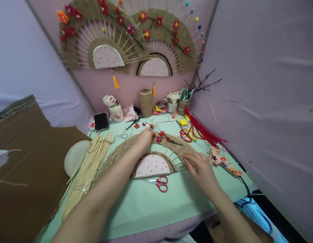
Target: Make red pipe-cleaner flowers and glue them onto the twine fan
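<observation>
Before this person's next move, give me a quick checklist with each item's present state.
1. Right hand at the fan's right end: ok.
2. Left hand at the fan's upper band: ok.
3. What the left fingertips hold: cannot tell, hidden.
4. Red-handled scissors clear of both hands: ok, in front of the fan.
5. Floral-patterned glue gun cool: cannot tell.
6. Twine spool upright: ok.

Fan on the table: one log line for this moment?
left hand: at top of fan, by flowers | right hand: at fan's right side | near scissors: at fan's base
</observation>
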Tool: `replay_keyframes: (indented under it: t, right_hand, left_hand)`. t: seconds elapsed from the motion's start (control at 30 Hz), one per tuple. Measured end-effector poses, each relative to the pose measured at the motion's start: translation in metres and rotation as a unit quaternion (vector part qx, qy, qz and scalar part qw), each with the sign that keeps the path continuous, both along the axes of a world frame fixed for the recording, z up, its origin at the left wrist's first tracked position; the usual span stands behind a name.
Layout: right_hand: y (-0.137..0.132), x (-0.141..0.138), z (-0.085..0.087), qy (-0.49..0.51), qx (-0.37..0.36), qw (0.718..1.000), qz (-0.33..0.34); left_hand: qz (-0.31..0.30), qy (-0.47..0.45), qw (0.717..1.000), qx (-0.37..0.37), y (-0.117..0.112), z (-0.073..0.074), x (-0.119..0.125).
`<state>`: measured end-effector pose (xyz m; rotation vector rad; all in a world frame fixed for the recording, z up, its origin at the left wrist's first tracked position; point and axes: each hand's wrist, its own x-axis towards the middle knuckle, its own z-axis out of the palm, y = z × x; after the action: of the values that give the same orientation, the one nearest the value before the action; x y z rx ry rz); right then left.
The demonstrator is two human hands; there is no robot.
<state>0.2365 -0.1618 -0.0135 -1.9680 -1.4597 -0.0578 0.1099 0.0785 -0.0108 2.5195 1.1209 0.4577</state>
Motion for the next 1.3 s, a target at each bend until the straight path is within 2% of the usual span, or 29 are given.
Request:
replay_keyframes:
  t: [0.13, 0.33, 0.73, 0.97, 1.3]
  right_hand:
    - [-0.023, 0.011, -0.002, 0.0, 0.012, 1.0, -0.022]
    - [-0.038, 0.022, -0.008, 0.01, 0.03, 0.999, -0.03]
    - [-0.051, 0.033, -0.022, 0.032, 0.031, 0.998, -0.046]
    - [-0.056, 0.037, -0.029, 0.012, 0.026, 0.999, -0.042]
    - [-0.061, 0.039, -0.028, 0.019, 0.043, 0.998, -0.036]
  left_hand:
    - [-0.02, 0.048, 0.998, 0.021, -0.003, -0.011, 0.004]
    - [-0.023, 0.102, 0.994, 0.041, 0.001, -0.012, 0.009]
    - [-0.039, 0.149, 0.987, 0.043, 0.006, -0.011, 0.017]
    - [-0.042, 0.171, 0.984, 0.043, 0.009, -0.012, 0.019]
    - [-0.061, 0.156, 0.984, 0.061, 0.006, -0.008, 0.016]
